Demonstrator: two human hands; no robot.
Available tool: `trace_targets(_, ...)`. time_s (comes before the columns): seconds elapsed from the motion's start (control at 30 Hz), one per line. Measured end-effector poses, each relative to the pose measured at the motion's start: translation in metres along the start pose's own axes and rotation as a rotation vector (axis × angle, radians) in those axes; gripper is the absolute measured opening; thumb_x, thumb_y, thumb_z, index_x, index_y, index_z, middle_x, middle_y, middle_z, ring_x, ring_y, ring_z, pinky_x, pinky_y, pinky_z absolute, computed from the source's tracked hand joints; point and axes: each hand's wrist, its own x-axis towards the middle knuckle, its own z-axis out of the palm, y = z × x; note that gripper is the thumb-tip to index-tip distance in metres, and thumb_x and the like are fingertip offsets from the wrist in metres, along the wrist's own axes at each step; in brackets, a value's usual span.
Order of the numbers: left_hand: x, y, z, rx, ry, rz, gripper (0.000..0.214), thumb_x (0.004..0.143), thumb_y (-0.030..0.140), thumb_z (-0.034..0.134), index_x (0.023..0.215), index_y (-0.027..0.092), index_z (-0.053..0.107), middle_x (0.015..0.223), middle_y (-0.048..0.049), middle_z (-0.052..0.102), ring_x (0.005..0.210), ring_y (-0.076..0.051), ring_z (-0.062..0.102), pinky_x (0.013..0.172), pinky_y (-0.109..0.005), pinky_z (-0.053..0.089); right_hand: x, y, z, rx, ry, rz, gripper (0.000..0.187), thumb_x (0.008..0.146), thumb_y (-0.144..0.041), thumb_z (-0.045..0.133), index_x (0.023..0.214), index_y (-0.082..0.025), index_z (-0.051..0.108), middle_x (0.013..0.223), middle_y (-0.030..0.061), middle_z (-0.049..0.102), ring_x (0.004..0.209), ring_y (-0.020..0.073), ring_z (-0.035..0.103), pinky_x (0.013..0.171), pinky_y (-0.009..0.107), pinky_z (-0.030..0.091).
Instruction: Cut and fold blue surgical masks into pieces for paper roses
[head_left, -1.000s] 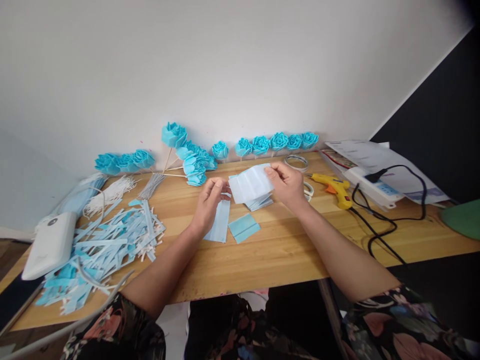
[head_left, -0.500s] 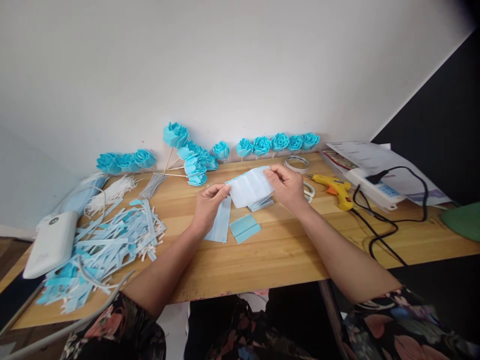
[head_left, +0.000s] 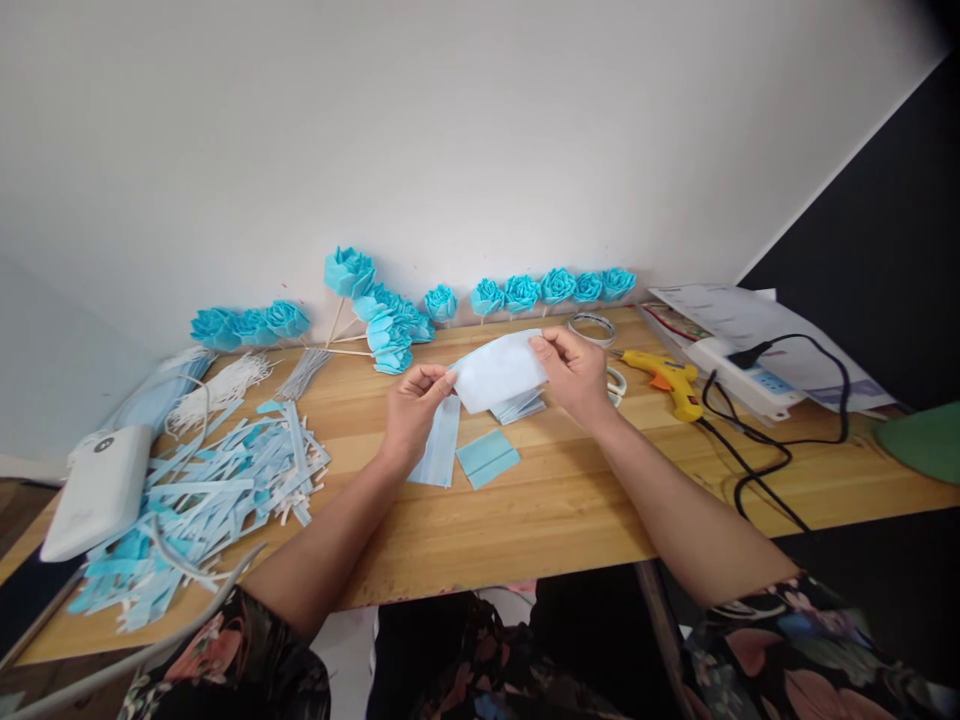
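A pale blue-white piece of face mask fabric (head_left: 501, 371) is stretched between both hands above the table. My left hand (head_left: 415, 412) is closed, pinching its left end between thumb and fingers. At the right end, my right hand (head_left: 576, 375) pinches it the same way. Partly hidden beneath it is a small stack of pale blue pieces (head_left: 519, 405). A pleated light blue strip (head_left: 439, 450) lies by my left hand, and to its right rests a teal folded piece (head_left: 487, 458).
Blue fabric roses (head_left: 520, 293) line the wall. Cut strips (head_left: 217, 490), a white power bank (head_left: 101, 495) and grey wires (head_left: 301, 372) lie left. To the right are a tape roll (head_left: 592, 328), yellow glue gun (head_left: 667, 380), black cord (head_left: 757, 470) and power strip (head_left: 750, 385).
The creased fabric between my hands is now smoother and pulled flatter. Both hands keep their pinch in nearly the same place.
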Motion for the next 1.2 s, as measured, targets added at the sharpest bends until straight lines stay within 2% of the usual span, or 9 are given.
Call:
trace_targets(0.13, 0.0002, -0.0004, -0.0017, -0.001, -0.023, -0.003, 0.043, 0.069, 0.033, 0.081, 0.106, 0.019, 0.064, 0.070, 0.0052, 0.063, 0.067, -0.010, 0.060, 0.070, -0.025, 0.047, -0.0007, -0.0007, 0.0000, 0.015, -0.004, 0.023, 0.024, 0.088, -0.039, 0.056, 0.075, -0.019, 0.063, 0.056, -0.0034, 0.045, 0.053, 0.0116, 0.039, 0.052, 0.026, 0.030)
trace_targets(0.2, -0.0001, -0.0005, -0.0021, 0.003, -0.045, -0.016, 0.048, 0.070, 0.032, 0.081, 0.113, 0.019, 0.065, 0.069, 0.0059, 0.062, 0.068, -0.010, 0.060, 0.072, -0.025, 0.047, -0.0012, -0.0007, -0.0001, 0.023, -0.005, 0.032, 0.024, 0.088, -0.038, 0.056, 0.076, -0.019, 0.064, 0.057, -0.0032, 0.046, 0.054, 0.0114, 0.039, 0.052, 0.026, 0.030)
trace_targets(0.4, -0.0002, -0.0021, -0.0016, -0.001, -0.062, -0.109, 0.030, 0.066, 0.033, 0.083, 0.091, 0.018, 0.074, 0.069, 0.0023, 0.066, 0.067, -0.012, 0.060, 0.070, -0.028, 0.049, -0.0009, 0.0012, -0.0002, 0.016, -0.015, 0.028, 0.024, 0.090, -0.037, 0.057, 0.077, -0.018, 0.065, 0.058, -0.0030, 0.046, 0.055, 0.0109, 0.040, 0.053, 0.026, 0.030)
trace_targets(0.53, 0.0009, -0.0042, -0.0016, -0.001, -0.047, -0.101, 0.029, 0.062, 0.037, 0.084, 0.079, 0.018, 0.070, 0.071, 0.0006, 0.069, 0.066, -0.013, 0.061, 0.068, -0.029, 0.051, -0.0009, 0.0025, 0.0002, 0.014, -0.003, 0.024, 0.025, 0.089, -0.039, 0.057, 0.076, -0.019, 0.065, 0.056, -0.0034, 0.045, 0.054, 0.0115, 0.040, 0.052, 0.026, 0.030)
trace_targets(0.7, 0.0004, -0.0031, -0.0018, 0.044, -0.035, -0.087, 0.028, 0.064, 0.040, 0.082, 0.073, 0.018, 0.067, 0.065, 0.0015, 0.065, 0.063, -0.012, 0.059, 0.067, -0.027, 0.049, -0.0008, 0.0014, -0.0001, 0.008, 0.006, 0.014, 0.024, 0.088, -0.038, 0.057, 0.077, -0.019, 0.066, 0.056, -0.0031, 0.047, 0.053, 0.0119, 0.041, 0.051, 0.026, 0.030)
trace_targets(0.9, -0.0012, -0.0005, -0.0021, 0.120, -0.044, -0.049, 0.024, 0.072, 0.039, 0.076, 0.071, 0.017, 0.065, 0.063, 0.0020, 0.062, 0.061, -0.010, 0.056, 0.065, -0.024, 0.046, -0.0004, 0.0015, 0.0003, 0.017, -0.009, 0.022, 0.025, 0.088, -0.039, 0.057, 0.076, -0.019, 0.065, 0.056, -0.0033, 0.047, 0.053, 0.0115, 0.040, 0.052, 0.025, 0.031)
trace_targets(1.03, 0.0002, -0.0015, -0.0035, 0.153, -0.049, -0.046, 0.025, 0.075, 0.040, 0.073, 0.073, 0.017, 0.062, 0.065, 0.0030, 0.059, 0.051, -0.007, 0.050, 0.054, -0.023, 0.042, -0.0020, 0.0004, 0.0012, 0.019, -0.024, 0.024, 0.025, 0.088, -0.039, 0.056, 0.076, -0.019, 0.065, 0.056, -0.0037, 0.046, 0.053, 0.0114, 0.039, 0.052, 0.025, 0.031)
trace_targets(1.13, 0.0020, -0.0051, -0.0048, 0.075, -0.044, -0.084, 0.033, 0.074, 0.045, 0.074, 0.076, 0.018, 0.057, 0.071, 0.0027, 0.058, 0.055, -0.009, 0.054, 0.050, -0.023, 0.047, -0.0046, -0.0019, 0.0026, 0.003, -0.050, 0.004, 0.026, 0.089, -0.039, 0.056, 0.076, -0.019, 0.064, 0.056, -0.0037, 0.045, 0.054, 0.0113, 0.039, 0.053, 0.025, 0.031)
trace_targets(1.2, 0.0028, -0.0082, -0.0053, 0.022, -0.028, -0.099, 0.037, 0.073, 0.048, 0.074, 0.079, 0.018, 0.053, 0.073, 0.0026, 0.056, 0.063, -0.011, 0.058, 0.054, -0.025, 0.052, -0.0065, -0.0039, 0.0039, 0.000, -0.071, -0.008, 0.026, 0.089, -0.039, 0.055, 0.076, -0.019, 0.064, 0.056, -0.0037, 0.045, 0.054, 0.0111, 0.040, 0.053, 0.025, 0.031)
